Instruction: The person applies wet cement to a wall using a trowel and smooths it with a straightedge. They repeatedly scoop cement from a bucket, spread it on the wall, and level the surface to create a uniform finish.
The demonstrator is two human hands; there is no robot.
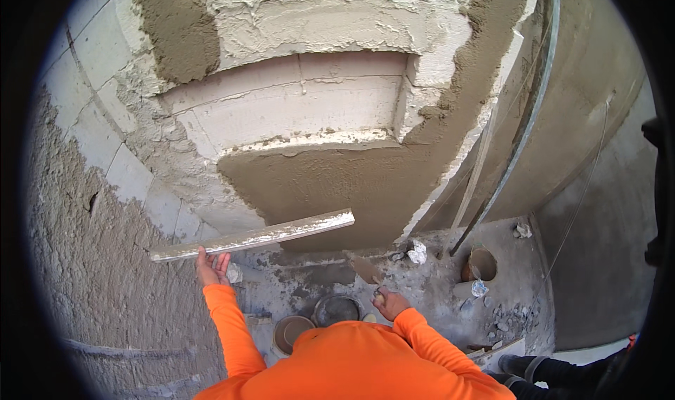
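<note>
My left hand is closed near the left end of a long, pale, plaster-smeared straightedge. The bar is held up in front of the lower wall, its right end slightly higher. Beneath that end, lower in view, my right hand grips the handle of a trowel, its blade pointing away from me. Behind the bar spreads a smooth band of wet grey-brown plaster. Above it, a shallow recess shows pale blocks. Whether the bar touches the wall I cannot tell.
Two round tubs stand close to my body. To the right is a bucket, with rubble scattered nearby. A long metal strip leans against the wall. Another person's dark-clad legs are at lower right.
</note>
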